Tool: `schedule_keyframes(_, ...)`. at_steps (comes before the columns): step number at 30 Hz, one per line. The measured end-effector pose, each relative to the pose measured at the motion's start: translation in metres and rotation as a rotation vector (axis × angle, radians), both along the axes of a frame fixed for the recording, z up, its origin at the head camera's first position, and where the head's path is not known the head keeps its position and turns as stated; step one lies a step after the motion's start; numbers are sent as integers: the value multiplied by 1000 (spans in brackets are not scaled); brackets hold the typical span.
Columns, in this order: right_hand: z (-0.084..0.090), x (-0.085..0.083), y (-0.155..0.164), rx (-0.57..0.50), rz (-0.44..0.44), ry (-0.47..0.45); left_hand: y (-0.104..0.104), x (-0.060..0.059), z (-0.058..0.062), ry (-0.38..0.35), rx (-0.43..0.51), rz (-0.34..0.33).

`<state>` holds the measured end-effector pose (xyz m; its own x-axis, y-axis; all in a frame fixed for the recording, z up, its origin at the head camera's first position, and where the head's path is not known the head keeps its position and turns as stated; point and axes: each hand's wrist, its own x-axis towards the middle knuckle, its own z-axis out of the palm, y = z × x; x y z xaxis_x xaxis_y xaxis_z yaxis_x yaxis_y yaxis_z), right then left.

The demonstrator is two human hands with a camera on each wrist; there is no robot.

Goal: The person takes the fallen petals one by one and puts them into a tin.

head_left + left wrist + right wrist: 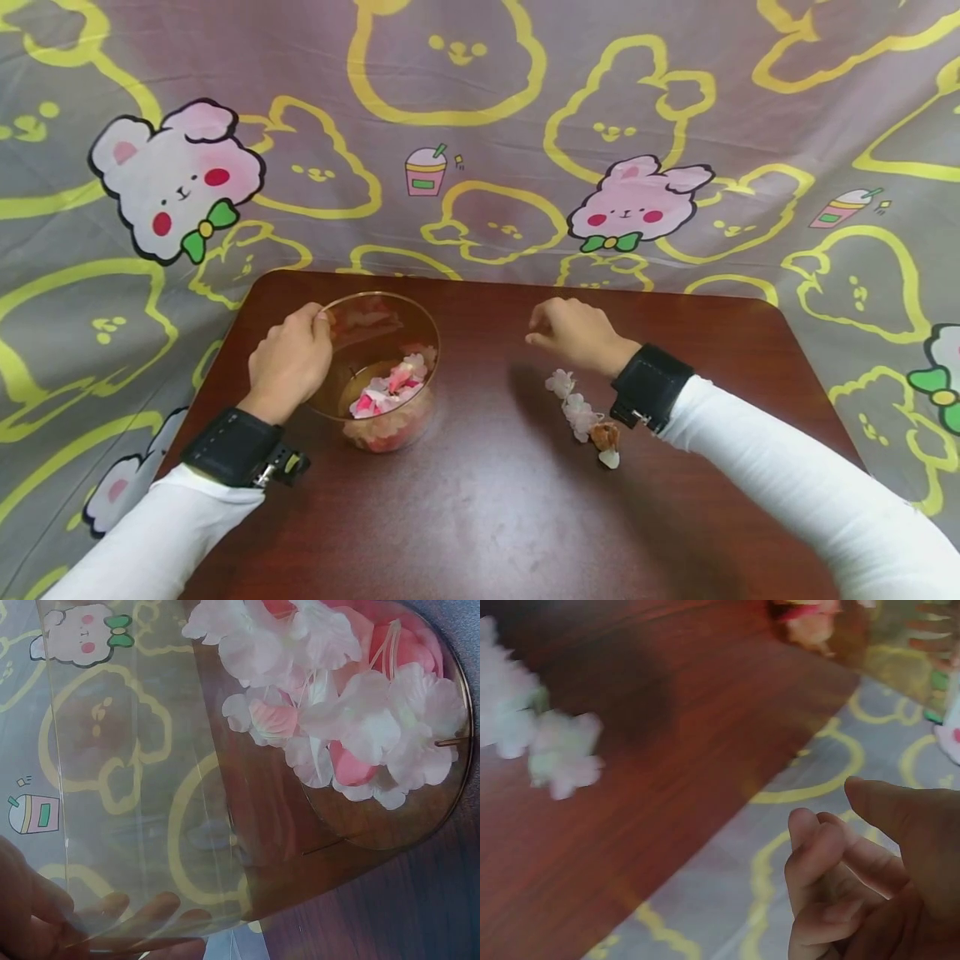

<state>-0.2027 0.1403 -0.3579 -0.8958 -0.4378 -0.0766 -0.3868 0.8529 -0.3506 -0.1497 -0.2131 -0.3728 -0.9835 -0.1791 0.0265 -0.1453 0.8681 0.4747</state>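
My left hand [291, 360] grips the left rim of a clear amber bowl [431, 333]. In the left wrist view its fingers [154, 907] show through the see-through wall. White and pink artificial flowers [352, 712] lie together at the bottom of the bowl. Over the right half of the table, my right hand [577, 332] hovers with loosely curled fingers and holds nothing. Its thumb [889, 810] stands apart from the fingers in the right wrist view. Below that hand, white flowers [580, 415] lie in a short row on the tabletop.
A brown crumpled piece [604, 436] and a small white petal-like piece [609, 459] end the row, nearest me. The dark red wooden table [480, 517] has rounded far corners. A grey cloth [495, 150] with yellow cartoon outlines hangs behind and around it.
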Motion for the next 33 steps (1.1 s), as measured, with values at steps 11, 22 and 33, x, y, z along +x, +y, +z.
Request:
schedule_keyframes(11,-41,-6,23,138,-83,-54,0,1,-2,-1,-2,3)
schedule_keyframes(22,-81,2,33,247,-101,-161,-1,0,-2,2,-8,2)
schedule_keyframes(33,-98,2,35,221,-102,-128,-1,-1,-2,3,-11,3)
